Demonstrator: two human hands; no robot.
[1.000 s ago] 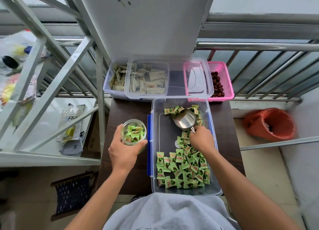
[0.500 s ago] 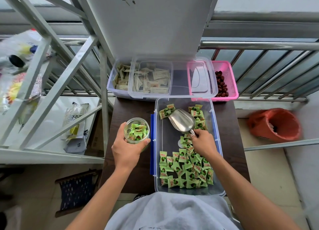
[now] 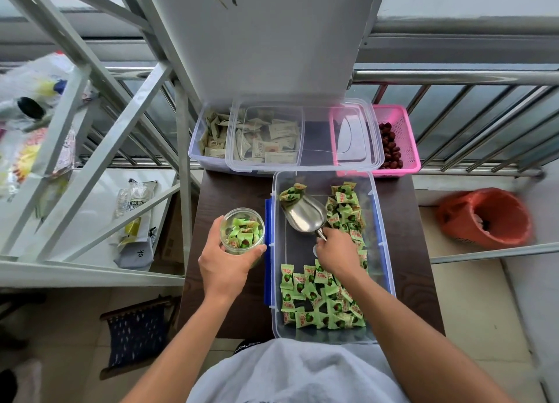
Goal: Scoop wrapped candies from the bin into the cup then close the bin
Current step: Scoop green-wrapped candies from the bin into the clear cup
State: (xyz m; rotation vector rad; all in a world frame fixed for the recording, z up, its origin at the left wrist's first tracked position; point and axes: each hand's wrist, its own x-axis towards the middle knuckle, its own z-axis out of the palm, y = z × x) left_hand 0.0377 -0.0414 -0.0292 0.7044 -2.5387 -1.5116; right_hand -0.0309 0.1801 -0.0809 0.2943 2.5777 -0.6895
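Observation:
A clear bin [image 3: 381, 245] sits open on the dark table, with several green wrapped candies [image 3: 317, 300] heaped at its near end and along its right side. My right hand [image 3: 337, 251] grips the handle of a metal scoop [image 3: 304, 215], which lies empty on the bin floor, its mouth toward the far left corner. Left of the bin, my left hand [image 3: 225, 265] holds a clear cup [image 3: 242, 230] partly filled with green candies. The bin's clear lid [image 3: 302, 136] rests across the containers behind it.
Behind the bin stand a clear box of beige packets [image 3: 211, 139] and a pink basket of red dates [image 3: 399, 142]. A metal rack [image 3: 99, 130] with bags is on the left. An orange-lined waste basket [image 3: 487, 218] sits on the floor at right.
The scoop has swung a little so its mouth points toward the far left of the bin. The view shifted slightly. My left hand still holds the cup in place.

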